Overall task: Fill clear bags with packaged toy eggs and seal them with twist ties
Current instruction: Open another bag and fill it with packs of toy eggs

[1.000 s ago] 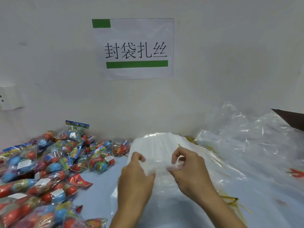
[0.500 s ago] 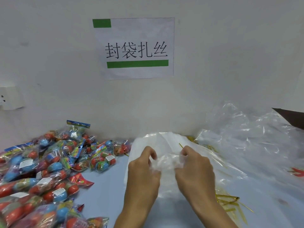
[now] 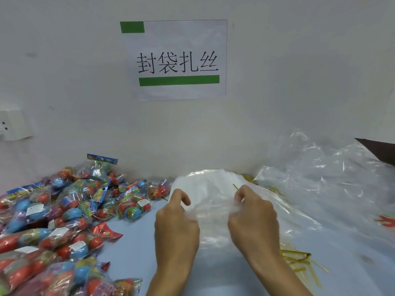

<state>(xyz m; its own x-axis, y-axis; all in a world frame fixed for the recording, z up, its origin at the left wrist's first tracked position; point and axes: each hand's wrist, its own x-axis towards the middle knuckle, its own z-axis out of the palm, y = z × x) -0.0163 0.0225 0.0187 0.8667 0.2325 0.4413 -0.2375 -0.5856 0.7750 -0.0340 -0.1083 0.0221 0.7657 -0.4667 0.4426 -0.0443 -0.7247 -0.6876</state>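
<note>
Between both hands, clear bag [image 3: 213, 212] pinched by left hand [image 3: 176, 223], right hand [image 3: 253, 221]

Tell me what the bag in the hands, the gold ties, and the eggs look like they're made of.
Bag: thin clear plastic film, glossy; it crinkles and shows the table through it. Ties: flat gold strips with a metallic sheen, probably foil-covered wire, though no core shows. Eggs: smooth hard-looking plastic in red and blue, each pack wrapped in shiny clear film.
</note>
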